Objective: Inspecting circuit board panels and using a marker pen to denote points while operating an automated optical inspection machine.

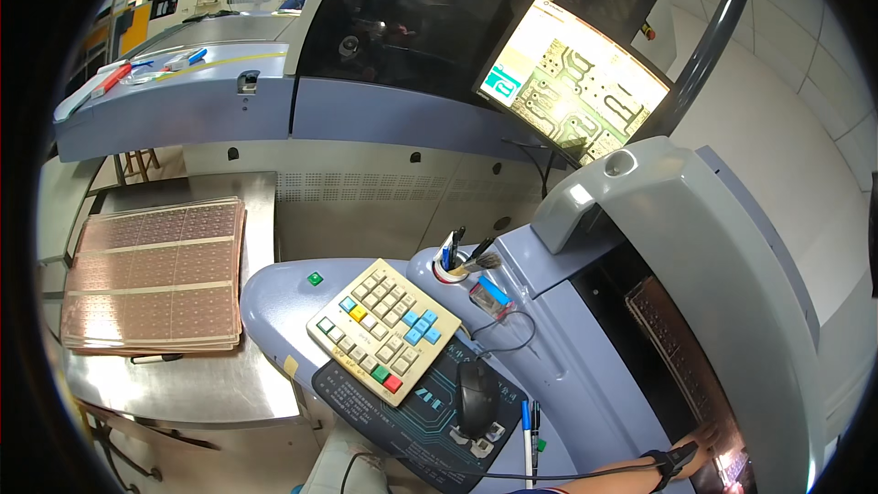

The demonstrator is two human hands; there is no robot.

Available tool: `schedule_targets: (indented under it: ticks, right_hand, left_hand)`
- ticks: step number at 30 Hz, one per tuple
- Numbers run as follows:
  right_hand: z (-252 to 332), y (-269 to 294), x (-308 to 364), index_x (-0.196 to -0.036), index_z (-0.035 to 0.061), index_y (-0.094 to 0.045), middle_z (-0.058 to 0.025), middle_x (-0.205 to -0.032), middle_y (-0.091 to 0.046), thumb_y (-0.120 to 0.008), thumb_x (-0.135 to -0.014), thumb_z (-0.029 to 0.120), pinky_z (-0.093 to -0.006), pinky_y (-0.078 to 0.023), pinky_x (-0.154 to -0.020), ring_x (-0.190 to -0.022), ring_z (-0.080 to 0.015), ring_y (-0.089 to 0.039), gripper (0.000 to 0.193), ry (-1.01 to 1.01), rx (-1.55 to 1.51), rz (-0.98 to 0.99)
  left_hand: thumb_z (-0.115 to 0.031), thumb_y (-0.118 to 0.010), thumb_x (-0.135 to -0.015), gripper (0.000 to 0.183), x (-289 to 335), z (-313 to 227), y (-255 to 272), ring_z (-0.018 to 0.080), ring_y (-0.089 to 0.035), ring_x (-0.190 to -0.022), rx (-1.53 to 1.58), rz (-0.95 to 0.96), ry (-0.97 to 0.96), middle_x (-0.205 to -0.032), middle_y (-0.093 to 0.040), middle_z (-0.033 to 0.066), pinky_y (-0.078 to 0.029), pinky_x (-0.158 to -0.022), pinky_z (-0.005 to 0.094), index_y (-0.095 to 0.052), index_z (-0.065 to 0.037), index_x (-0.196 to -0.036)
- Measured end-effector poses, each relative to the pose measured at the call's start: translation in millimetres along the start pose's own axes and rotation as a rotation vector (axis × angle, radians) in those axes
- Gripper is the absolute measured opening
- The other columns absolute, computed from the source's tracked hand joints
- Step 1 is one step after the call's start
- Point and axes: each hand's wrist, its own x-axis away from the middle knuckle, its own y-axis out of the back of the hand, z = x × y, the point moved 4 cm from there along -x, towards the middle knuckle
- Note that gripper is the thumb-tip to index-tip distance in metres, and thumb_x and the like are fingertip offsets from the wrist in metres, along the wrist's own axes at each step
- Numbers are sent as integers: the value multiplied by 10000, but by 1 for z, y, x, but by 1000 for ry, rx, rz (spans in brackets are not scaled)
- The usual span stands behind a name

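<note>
My right hand (705,445) is at the lower right, reaching into the dark opening of a grey machine (777,302). A black strap with a cord circles the wrist. Beside the hand runs a copper-coloured circuit panel (672,357) with rows of small marks; whether the fingers touch or grip it cannot be made out. My left hand is out of sight. Nearer the middle, a black mouse (476,398) rests on a dark printed mat (393,425). Against the mat lies a cream keypad (384,329) with coloured keys.
Copper-coloured panels (151,279) are stacked on a steel table (183,389) at left. A tilted monitor (576,82) shows magnified circuit tracks. A pen cup (448,272) with a brush stands behind the keypad. Two pens (530,434) lie beside the mat. The cord (585,475) crosses the lower edge.
</note>
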Motion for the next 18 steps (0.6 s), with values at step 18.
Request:
schedule_targets:
  ticks: [18]
  right_hand:
    - [-3,-5,1,-987,15,-703,-139,-932,-716,-638,-904,246,-378,-533,-747,-845,-260,-680,254,-8,-18,11]
  left_hand:
    - [-232,-504,-896,480,-3,-1,-1,399,-339,-1411,-7,0,-10,-1477,-430,236,-235,-1193,509,-582,-2,-1311]
